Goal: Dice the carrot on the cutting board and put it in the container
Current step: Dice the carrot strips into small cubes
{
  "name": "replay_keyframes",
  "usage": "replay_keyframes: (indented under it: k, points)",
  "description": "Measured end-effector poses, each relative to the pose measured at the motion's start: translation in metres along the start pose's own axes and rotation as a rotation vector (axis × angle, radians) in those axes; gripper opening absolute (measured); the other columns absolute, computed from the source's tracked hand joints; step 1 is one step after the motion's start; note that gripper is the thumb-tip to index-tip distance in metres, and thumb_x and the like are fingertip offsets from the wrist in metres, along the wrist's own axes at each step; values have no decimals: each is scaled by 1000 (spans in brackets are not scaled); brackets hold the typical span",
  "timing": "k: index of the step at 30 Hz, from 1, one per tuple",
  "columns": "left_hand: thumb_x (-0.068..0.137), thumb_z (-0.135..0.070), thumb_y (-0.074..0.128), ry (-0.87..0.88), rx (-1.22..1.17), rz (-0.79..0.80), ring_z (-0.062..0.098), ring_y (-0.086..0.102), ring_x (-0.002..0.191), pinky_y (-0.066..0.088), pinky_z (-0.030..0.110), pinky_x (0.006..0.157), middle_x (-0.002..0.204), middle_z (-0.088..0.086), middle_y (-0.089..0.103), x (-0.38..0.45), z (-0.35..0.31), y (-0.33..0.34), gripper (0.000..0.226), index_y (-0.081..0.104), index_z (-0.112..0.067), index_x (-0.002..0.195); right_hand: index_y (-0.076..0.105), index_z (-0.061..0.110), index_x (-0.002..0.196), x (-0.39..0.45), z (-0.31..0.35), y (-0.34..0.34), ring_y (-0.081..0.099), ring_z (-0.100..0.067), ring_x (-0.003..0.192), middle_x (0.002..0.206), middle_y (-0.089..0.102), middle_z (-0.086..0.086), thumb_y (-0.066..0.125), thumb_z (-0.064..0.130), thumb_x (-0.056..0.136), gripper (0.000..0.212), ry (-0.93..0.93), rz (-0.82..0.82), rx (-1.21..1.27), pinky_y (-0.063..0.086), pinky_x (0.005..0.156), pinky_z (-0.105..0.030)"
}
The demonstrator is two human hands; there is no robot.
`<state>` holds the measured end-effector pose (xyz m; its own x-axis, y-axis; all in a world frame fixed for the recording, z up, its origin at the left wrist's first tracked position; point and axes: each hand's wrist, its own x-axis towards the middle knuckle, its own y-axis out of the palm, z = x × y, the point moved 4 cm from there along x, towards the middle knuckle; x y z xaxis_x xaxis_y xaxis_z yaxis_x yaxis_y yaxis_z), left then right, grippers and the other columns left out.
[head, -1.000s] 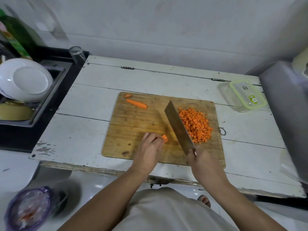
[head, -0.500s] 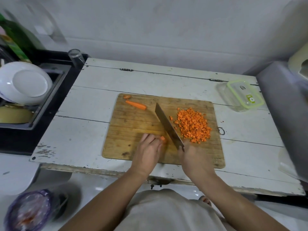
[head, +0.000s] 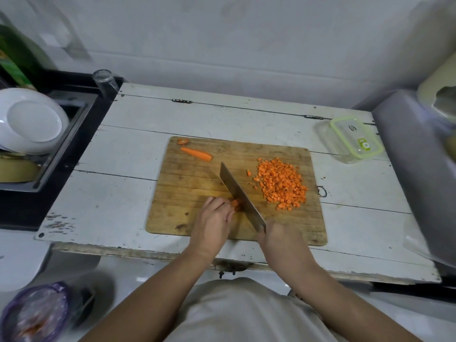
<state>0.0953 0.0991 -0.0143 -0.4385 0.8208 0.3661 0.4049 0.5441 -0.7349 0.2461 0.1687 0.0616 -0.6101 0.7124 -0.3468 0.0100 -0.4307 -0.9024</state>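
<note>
A wooden cutting board (head: 192, 174) lies on the white table. My left hand (head: 213, 219) holds down a short carrot stub (head: 235, 204) with curled fingers. My right hand (head: 277, 236) grips the handle of a cleaver (head: 238, 193), whose blade rests against the stub's right side. A heap of diced carrot (head: 281, 183) sits on the board's right half. A long carrot strip (head: 196, 153) and a small end piece (head: 182, 141) lie at the board's far left corner. The clear container with a green-rimmed lid (head: 355, 139) stands at the table's far right.
A sink with a white plate (head: 32, 122) and a glass (head: 104, 81) is to the left. A grey appliance (head: 419, 169) borders the table's right side. A purple-bagged bin (head: 34, 314) stands on the floor at lower left. The table front edge (head: 148, 250) is near my body.
The cleaver moved left from beside the diced heap and came down against the stub under my left hand. My right hand moved left with it. The stub looks shorter.
</note>
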Motion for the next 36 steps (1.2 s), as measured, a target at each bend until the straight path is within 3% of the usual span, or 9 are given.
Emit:
replay_keyframes:
  k: [5, 8, 14, 17, 20, 22, 26, 31, 36]
  points:
    - [87, 7, 72, 58, 29, 63, 19, 59, 95, 56, 35, 78, 108, 1, 69, -6, 4, -3, 30, 77, -9, 112, 60, 15, 109, 18, -13, -14, 57, -26, 65, 72, 59, -2, 42, 31, 105, 24, 90, -91, 156, 44, 55, -37]
    - [88, 7, 72, 68, 41, 62, 18, 59, 97, 56, 34, 78, 112, 1, 68, -9, 6, -4, 35, 76, -10, 118, 62, 15, 96, -1, -30, -16, 59, -22, 65, 71, 61, 0, 45, 31, 104, 25, 99, -66, 187, 46, 58, -40]
    - [93, 2, 68, 87, 38, 34, 20, 62, 97, 57, 35, 80, 107, 5, 69, -9, 2, -6, 26, 75, -5, 117, 34, 29, 74, -23, -24, -2, 44, -15, 54, 60, 49, 4, 45, 32, 104, 32, 7, 25, 123, 33, 51, -37]
    - [93, 4, 67, 86, 22, 38, 21, 62, 96, 57, 35, 81, 106, 6, 69, -8, 2, -6, 25, 75, -5, 116, 42, 24, 80, -21, -17, 1, 47, -19, 57, 66, 52, 1, 42, 30, 105, 25, 15, 31, 88, 28, 46, -30]
    - [92, 5, 67, 95, 20, 45, 21, 62, 96, 57, 35, 81, 105, 5, 69, -6, 3, -5, 24, 76, -4, 113, 52, 17, 90, 2, 2, -1, 53, -23, 62, 71, 56, 1, 39, 27, 106, 23, -15, -10, -16, 39, 49, -32]
    - [89, 9, 68, 88, 26, 64, 21, 61, 99, 58, 36, 82, 108, 5, 68, -10, 6, -4, 33, 74, -4, 118, 58, 18, 98, 19, 8, -2, 58, -21, 60, 70, 58, 1, 42, 29, 105, 21, -3, -26, 56, 43, 49, -34]
    - [83, 15, 70, 77, 20, 109, 23, 59, 106, 57, 36, 86, 114, 3, 65, -18, 11, -5, 53, 68, -7, 131, 59, 18, 106, 13, -9, -12, 57, -21, 61, 70, 58, 1, 41, 31, 105, 22, 44, -52, 156, 38, 49, -34]
    - [89, 5, 73, 70, 42, 67, 19, 59, 96, 57, 33, 79, 103, 2, 66, -15, 8, -8, 28, 74, -6, 115, 46, 23, 83, -15, -24, -11, 50, -21, 58, 61, 51, 3, 44, 34, 104, 24, -29, -28, 102, 31, 51, -35]
    - [88, 10, 69, 68, 60, 83, 19, 60, 96, 56, 32, 82, 102, 3, 67, -15, 6, -10, 31, 76, -6, 114, 44, 24, 82, -22, -16, 3, 46, -16, 55, 61, 51, 2, 44, 31, 105, 24, -30, 11, 77, 24, 43, -27]
